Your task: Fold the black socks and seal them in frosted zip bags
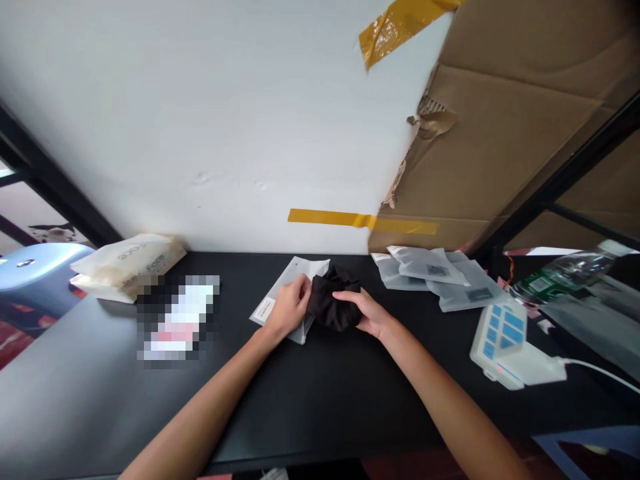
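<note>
"Head view: where's the dark cloth (334,308)?"

"Between the hands. The right hand (371,313) is closed on it, thumb on top, other fingers mostly hidden. The left hand (290,305) has its fingers curled at the cloth's left edge; whether they grip, I can't tell."

"What could go wrong?"

"A lifted right thumb could let the cloth slip. The bag (290,275), left of the cloth beneath the left hand, could crease if that hand dragged."

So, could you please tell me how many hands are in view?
2: the left hand over the frosted pouch, beside the dark fabric, and the right hand gripping that fabric's right side. Some fingers are hidden.
</note>
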Motion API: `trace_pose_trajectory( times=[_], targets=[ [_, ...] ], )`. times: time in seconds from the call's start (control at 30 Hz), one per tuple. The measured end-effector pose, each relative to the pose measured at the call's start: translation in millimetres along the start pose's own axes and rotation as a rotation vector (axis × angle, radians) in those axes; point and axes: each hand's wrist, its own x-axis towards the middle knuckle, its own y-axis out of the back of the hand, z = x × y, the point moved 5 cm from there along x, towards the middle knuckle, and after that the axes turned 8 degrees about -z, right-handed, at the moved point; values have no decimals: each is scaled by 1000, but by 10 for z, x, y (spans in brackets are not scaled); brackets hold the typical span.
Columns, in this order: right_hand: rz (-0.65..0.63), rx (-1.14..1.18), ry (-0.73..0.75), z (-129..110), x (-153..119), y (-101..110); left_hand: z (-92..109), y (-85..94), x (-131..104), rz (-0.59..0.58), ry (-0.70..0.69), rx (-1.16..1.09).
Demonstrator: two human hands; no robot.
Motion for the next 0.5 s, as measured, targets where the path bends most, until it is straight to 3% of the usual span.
trace_pose_trajectory(
  times=[0.07, 0.2, 0.3, 0.4, 0.5],
  targets=[
    [123, -14, 70, 10, 18, 25, 47, 24, -19, 28, -41, 52],
    [370, 11, 269, 57, 24, 74, 219, -62, -73, -49, -217, 310],
    [273, -41, 238, 83, 25, 8, 324, -80, -116, 26, -302, 333],
    [107, -137, 61, 115, -5, -62, 380, -31, -152, 155, -320, 213],
    [2, -107, -80, 184, -27, -86, 465, -25, -200, 182, -406, 177]
  ],
)
